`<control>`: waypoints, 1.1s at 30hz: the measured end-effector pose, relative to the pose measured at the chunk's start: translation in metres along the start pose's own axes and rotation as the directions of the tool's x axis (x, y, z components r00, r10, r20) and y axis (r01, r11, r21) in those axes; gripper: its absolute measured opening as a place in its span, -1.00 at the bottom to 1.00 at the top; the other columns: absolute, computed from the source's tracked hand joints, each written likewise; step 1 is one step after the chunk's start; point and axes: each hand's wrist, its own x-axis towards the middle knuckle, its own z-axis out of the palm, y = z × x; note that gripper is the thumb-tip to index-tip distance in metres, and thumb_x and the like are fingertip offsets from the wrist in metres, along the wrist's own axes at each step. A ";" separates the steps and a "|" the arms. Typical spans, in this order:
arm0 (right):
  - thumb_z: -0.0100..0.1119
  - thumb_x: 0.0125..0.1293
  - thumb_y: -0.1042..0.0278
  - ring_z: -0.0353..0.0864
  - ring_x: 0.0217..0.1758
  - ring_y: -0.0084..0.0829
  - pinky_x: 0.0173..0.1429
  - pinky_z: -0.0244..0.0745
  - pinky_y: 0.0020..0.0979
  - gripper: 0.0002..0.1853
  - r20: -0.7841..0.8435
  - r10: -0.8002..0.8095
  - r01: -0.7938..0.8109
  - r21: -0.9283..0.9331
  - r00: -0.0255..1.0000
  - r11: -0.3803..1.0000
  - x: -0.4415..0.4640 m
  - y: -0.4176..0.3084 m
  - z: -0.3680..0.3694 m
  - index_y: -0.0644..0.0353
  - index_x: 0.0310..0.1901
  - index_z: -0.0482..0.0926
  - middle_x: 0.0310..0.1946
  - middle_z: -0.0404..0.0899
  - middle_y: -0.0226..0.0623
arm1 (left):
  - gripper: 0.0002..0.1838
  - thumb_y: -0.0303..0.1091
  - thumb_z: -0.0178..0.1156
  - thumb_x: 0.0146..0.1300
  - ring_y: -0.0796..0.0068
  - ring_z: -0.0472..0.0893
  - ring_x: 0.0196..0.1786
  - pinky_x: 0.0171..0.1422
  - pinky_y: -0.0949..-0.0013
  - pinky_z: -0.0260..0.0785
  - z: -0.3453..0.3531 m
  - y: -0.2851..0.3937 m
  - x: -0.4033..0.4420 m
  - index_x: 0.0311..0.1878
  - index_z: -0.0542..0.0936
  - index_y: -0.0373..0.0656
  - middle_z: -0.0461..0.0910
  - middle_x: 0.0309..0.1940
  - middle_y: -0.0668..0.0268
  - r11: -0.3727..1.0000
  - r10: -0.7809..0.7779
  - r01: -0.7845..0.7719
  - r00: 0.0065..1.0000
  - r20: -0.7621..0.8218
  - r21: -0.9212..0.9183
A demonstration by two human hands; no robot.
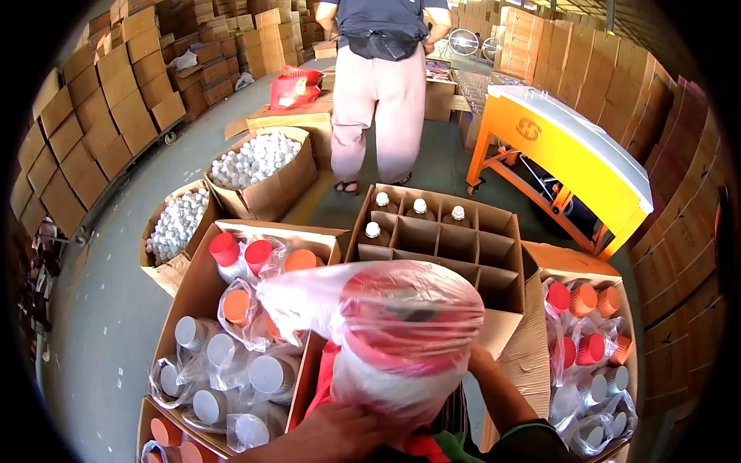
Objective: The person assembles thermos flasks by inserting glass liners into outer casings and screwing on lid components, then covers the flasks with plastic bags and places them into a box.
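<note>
Held the bagged container [409, 339] before the torso, between the left carton [310, 372] and the right carton [571, 261]. Gripped low with curled fingers of the left hand [340, 430]; braced at the side with the right hand [482, 366], probably to steady against slippery wrapping. Noted loose film [302, 296] trailing over capped bottles [193, 332]. Saw dividers in the middle carton [502, 322], likely for keeping white-capped bottles [373, 232] apart. Couldn't tell right fingers' closure, hidden behind; couldn't identify contents through crumpled, glaring plastic; lost part of the lower-left carton [145, 418] at frame bottom.
</note>
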 end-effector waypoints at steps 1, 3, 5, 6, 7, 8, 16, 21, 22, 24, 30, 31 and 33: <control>0.29 0.07 0.41 0.43 0.14 -0.15 0.20 0.30 -0.26 -0.69 0.000 0.006 -0.006 -0.001 1.000 1.000 0.004 0.004 0.007 0.28 -0.16 0.47 0.01 0.49 -0.04 | -0.70 -0.27 0.07 0.18 0.33 0.63 -0.33 -0.35 0.38 0.47 0.021 -0.005 0.000 -0.06 0.65 -0.05 0.63 -0.26 0.23 0.996 -0.075 0.078 0.993 0.091 -0.034; 0.28 0.08 0.37 0.40 0.17 -0.15 0.23 0.28 -0.25 -0.63 -0.018 0.014 -0.013 0.012 1.000 1.000 0.011 0.009 0.012 0.28 -0.09 0.43 0.05 0.46 -0.03 | -0.70 -0.24 0.00 0.28 0.22 0.64 -0.28 -0.33 0.30 0.47 0.059 -0.016 -0.014 -0.08 0.66 -0.08 0.64 -0.17 0.12 0.984 -0.143 0.160 0.972 0.188 -0.078; 0.28 0.10 0.34 0.37 0.21 -0.15 0.26 0.25 -0.24 -0.56 -0.043 0.036 -0.034 0.048 0.998 0.998 0.022 0.013 0.011 0.29 -0.01 0.38 0.09 0.42 -0.02 | -0.71 -0.38 0.07 0.17 0.24 0.62 -0.22 -0.14 0.29 0.46 0.093 -0.036 -0.046 -0.04 0.62 0.06 0.63 -0.28 0.28 0.919 -0.209 0.305 0.914 0.349 -0.248; 0.27 0.11 0.32 0.35 0.22 -0.14 0.28 0.24 -0.24 -0.52 -0.059 0.056 -0.051 0.088 0.997 0.995 0.026 0.016 0.006 0.29 0.03 0.36 0.11 0.41 -0.01 | -0.75 -0.38 0.07 0.22 0.19 0.60 -0.13 -0.02 0.23 0.40 0.120 -0.054 -0.078 -0.08 0.64 0.02 0.64 -0.22 0.25 0.838 -0.159 0.370 0.868 0.470 -0.400; 0.27 0.12 0.30 0.34 0.24 -0.14 0.29 0.23 -0.23 -0.49 -0.084 0.085 -0.071 0.149 0.993 0.986 0.027 0.019 -0.001 0.29 0.07 0.34 0.13 0.39 -0.01 | -0.78 -0.31 0.07 0.28 0.29 0.59 -0.08 0.04 0.29 0.38 0.133 -0.066 -0.104 -0.11 0.65 -0.09 0.64 -0.19 0.22 0.658 -0.198 0.589 0.737 0.646 -0.469; 0.27 0.13 0.28 0.33 0.25 -0.14 0.30 0.22 -0.23 -0.46 -0.119 0.124 -0.094 0.234 0.985 0.968 0.028 0.023 -0.010 0.29 0.10 0.32 0.15 0.37 0.00 | -0.76 -0.28 0.07 0.29 0.33 0.59 -0.07 0.05 0.31 0.38 0.152 -0.082 -0.141 -0.10 0.65 -0.12 0.64 -0.20 0.23 0.641 -0.171 0.597 0.723 0.669 -0.482; 0.40 0.00 0.13 0.08 0.40 -0.16 0.43 0.03 -0.20 0.01 0.050 0.189 -0.192 0.431 0.981 0.882 -0.065 0.010 0.005 0.30 0.36 -0.05 0.34 0.08 0.02 | -0.15 0.02 0.29 0.13 0.22 0.30 0.32 0.39 0.23 0.10 0.083 -0.051 -0.114 0.39 0.17 -0.17 0.31 0.26 0.10 0.295 -0.737 0.169 0.667 -0.111 -0.940; 0.46 -0.05 0.02 -0.03 0.45 -0.19 0.47 -0.07 -0.19 0.20 0.093 0.249 -0.260 0.121 0.964 0.958 -0.111 0.077 0.068 0.26 0.42 -0.24 0.41 -0.06 -0.04 | -0.02 -0.06 0.34 0.09 0.24 0.16 0.40 0.46 0.21 -0.03 0.144 -0.080 -0.057 0.43 -0.01 -0.22 0.19 0.33 0.08 0.405 -0.750 0.140 0.616 -0.241 -0.904; 0.36 0.07 -0.02 0.04 0.43 -0.20 0.46 -0.02 -0.18 0.08 0.033 0.243 -0.245 0.131 0.970 0.961 -0.104 0.086 0.067 0.23 0.43 -0.17 0.40 0.00 -0.11 | -0.04 -0.08 0.34 0.09 0.25 0.18 0.39 0.45 0.22 -0.02 0.129 -0.093 -0.038 0.43 0.01 -0.21 0.22 0.31 0.07 0.309 -0.756 0.113 0.631 -0.172 -0.944; 0.08 0.26 -0.15 0.18 0.36 -0.23 0.40 0.12 -0.21 -0.14 0.094 0.600 -0.489 0.683 0.795 0.542 -0.076 0.060 0.066 0.19 0.41 -0.02 0.34 0.17 -0.22 | -0.04 -0.06 0.33 0.11 0.28 0.22 0.37 0.44 0.23 0.00 0.105 -0.108 -0.007 0.44 0.00 -0.21 0.27 0.28 0.10 -0.047 -0.824 0.143 0.554 0.119 -0.989; -0.07 0.34 -0.20 0.38 0.18 -0.37 0.21 0.37 -0.22 -0.35 -0.012 0.260 -0.123 0.859 0.966 0.496 -0.006 0.041 0.055 0.10 0.28 0.24 0.16 0.38 -0.31 | 0.01 -0.08 0.34 0.10 0.21 0.11 0.43 0.45 0.17 0.00 0.077 -0.103 -0.034 0.45 -0.04 -0.26 0.12 0.38 0.01 0.487 -0.568 0.245 0.818 -0.091 -0.838; -0.06 0.35 -0.19 0.39 0.16 -0.38 0.20 0.38 -0.23 -0.37 0.022 0.214 -0.122 0.875 0.977 0.469 0.005 0.040 0.061 0.10 0.27 0.24 0.13 0.39 -0.31 | 0.00 -0.13 0.38 0.03 0.08 0.05 0.46 0.48 0.13 -0.05 0.087 -0.098 -0.047 0.42 0.01 -0.31 0.05 0.39 -0.06 0.719 -0.535 0.279 0.807 -0.250 -0.636; -0.06 0.35 -0.16 0.42 0.12 -0.40 0.16 0.40 -0.25 -0.41 0.132 0.131 -0.176 0.886 0.983 0.429 0.025 0.040 0.081 0.09 0.25 0.26 0.09 0.42 -0.33 | -0.03 -0.15 0.36 0.02 0.03 0.06 0.45 0.49 0.11 -0.06 0.085 -0.086 -0.058 0.39 0.04 -0.34 0.06 0.38 -0.07 0.818 -0.563 0.429 0.732 -0.384 -0.383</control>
